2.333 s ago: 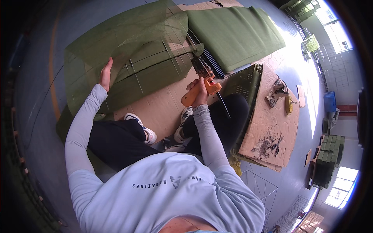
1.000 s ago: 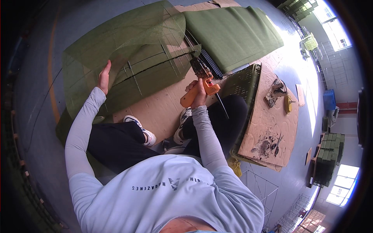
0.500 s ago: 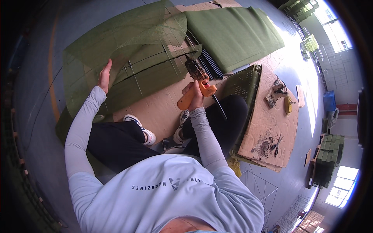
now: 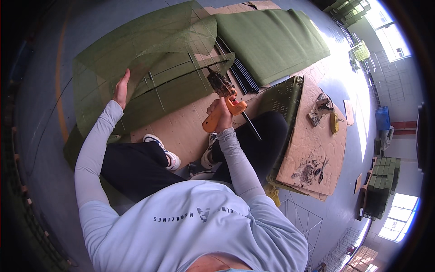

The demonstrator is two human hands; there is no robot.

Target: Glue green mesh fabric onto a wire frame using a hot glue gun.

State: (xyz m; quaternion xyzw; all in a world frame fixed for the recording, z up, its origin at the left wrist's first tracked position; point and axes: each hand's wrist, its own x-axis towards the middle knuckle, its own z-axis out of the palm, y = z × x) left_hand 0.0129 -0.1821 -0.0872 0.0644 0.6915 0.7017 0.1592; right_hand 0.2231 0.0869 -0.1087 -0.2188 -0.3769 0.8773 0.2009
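Observation:
My right hand (image 4: 223, 117) is closed around the handle of an orange hot glue gun (image 4: 211, 121). The gun's front end is caked in blackened glue, and a dark glue stick (image 4: 252, 126) sticks out behind it. Its nozzle points at a dark seam line on the green mesh fabric (image 4: 181, 88), close to the surface; whether they touch I cannot tell. Through the sheer fabric shows a thin wire frame (image 4: 152, 78). My left hand (image 4: 121, 92) holds nothing, its fingers stretched out, resting against or just over the fabric's left part, where a flap is folded back.
Folded green fabric (image 4: 272, 43) and a bundle of dark rods (image 4: 244, 75) lie beyond the gun. Cardboard (image 4: 158, 122) covers the floor at my feet. To the right, a green crate (image 4: 278, 102) bears a cardboard sheet (image 4: 308, 140) with scissors (image 4: 321, 171) and a yellow object (image 4: 335, 122).
My right hand has brought the glue gun a little to the left and nearer to me, its nozzle shifting along the seam line. My left hand stays nearly still.

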